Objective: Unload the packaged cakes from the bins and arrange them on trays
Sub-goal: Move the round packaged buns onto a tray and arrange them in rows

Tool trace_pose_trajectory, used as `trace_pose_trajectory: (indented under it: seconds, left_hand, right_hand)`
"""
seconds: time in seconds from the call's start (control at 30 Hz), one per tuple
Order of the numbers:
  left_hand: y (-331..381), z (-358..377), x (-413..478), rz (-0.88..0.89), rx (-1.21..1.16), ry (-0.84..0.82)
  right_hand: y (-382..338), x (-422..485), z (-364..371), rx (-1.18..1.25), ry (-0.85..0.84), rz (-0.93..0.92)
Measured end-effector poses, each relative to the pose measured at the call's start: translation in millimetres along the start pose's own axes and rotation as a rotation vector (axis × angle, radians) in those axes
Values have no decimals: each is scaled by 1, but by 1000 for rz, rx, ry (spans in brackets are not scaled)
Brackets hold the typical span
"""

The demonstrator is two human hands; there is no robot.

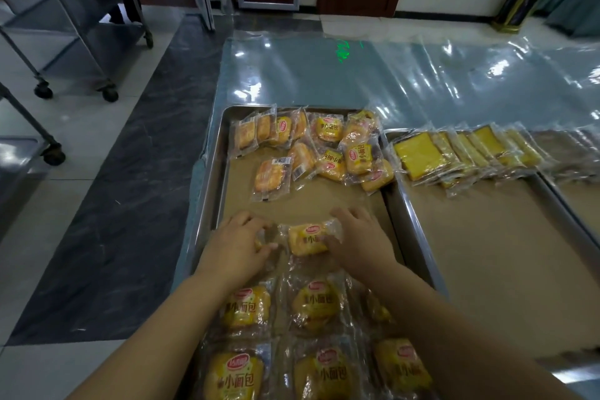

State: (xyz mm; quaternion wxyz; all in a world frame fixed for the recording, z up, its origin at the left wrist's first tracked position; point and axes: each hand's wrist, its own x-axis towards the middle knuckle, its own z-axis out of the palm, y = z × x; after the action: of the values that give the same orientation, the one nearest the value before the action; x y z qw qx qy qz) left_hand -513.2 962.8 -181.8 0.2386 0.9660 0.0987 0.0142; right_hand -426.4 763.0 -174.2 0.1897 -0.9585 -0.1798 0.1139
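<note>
Head view, near rows: packaged cakes point(246, 308) lie flat in rows at the near end of the tray point(207, 198).
Left hand point(238, 243): fingers curled round a mostly hidden packet point(259, 241).
Right hand point(357, 240): grips the end of a cake packet point(308, 239) lying on the tray paper.
Tray far end: loose pile point(311, 146) of packets.
Second tray point(399, 204): overlapped yellow slice packets point(454, 153).
Beyond: plastic sheet point(357, 75).

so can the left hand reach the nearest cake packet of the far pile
Probably: only bare paper liner lies between the left hand and that nearest cake packet, but the hand already grips another packet.
</note>
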Motion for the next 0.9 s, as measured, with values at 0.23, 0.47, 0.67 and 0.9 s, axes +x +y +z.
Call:
trace_pose_trajectory:
  seconds: [0.23,0.47,0.67,0.9]
  left_hand:
    - [48,8,46,58,-68,-7]
    - [106,39,115,65,-125,18]
    - [142,66,163,-250,-33,-67]
    - [160,87,182,-400,-84,-21]
  right_hand:
    - [54,26,-54,61,219,28]
    - [104,71,-80,97,268,141]
    - [120,102,-81,86,132,135]
    - [127,117,-75,176,116,40]
